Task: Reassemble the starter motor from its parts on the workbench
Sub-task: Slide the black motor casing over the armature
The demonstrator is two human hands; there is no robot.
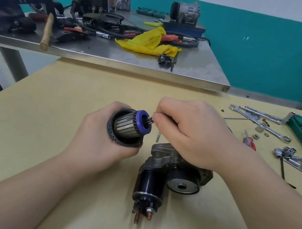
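Head view: left hand [103,146] grips the motor casing [122,129]; right hand [186,131] pinches the armature shaft [150,118], which could slip if pulled crooked.

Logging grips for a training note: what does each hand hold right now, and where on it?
Left hand grips the black motor casing around its barrel; right hand pinches the tip of the armature shaft.

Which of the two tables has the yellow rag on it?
The yellow rag lies on the far steel table, not the tan workbench where the hands work.
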